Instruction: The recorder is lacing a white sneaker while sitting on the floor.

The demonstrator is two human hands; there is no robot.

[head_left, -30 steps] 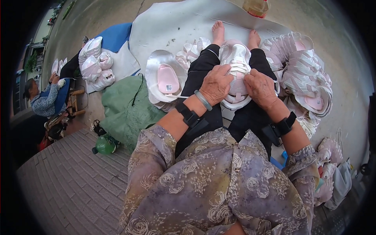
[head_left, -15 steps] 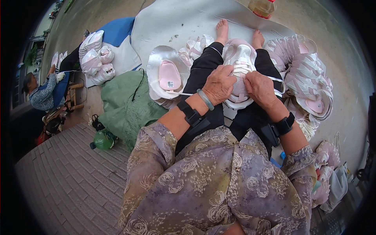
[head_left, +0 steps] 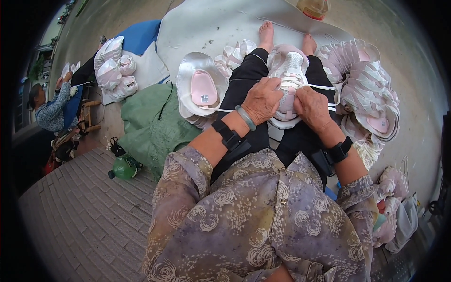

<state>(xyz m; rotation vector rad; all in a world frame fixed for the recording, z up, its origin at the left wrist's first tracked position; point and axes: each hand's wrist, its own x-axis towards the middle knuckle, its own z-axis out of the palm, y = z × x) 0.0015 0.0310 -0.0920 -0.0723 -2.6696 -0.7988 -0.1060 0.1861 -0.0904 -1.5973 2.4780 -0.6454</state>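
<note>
One shoe [head_left: 292,66] sits between the legs [head_left: 245,77], toe pointing away. Left hand [head_left: 263,99] and right hand [head_left: 312,107] flank it, knuckles up, each grip closed on its laced edges. Forearms [head_left: 207,145] slant inward; lace [head_left: 323,86] trails right.

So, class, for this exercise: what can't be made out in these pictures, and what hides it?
All in the head view:
Left hand and right hand: their own curled backs hide the fingertips, so each exact grip is unclear.
Shoe: its underside faces away, and the hands cover parts of its sides.
Bottle at the top: cut off by the picture's edge.
Co-worker's hand, far left: too small for detail.
</note>
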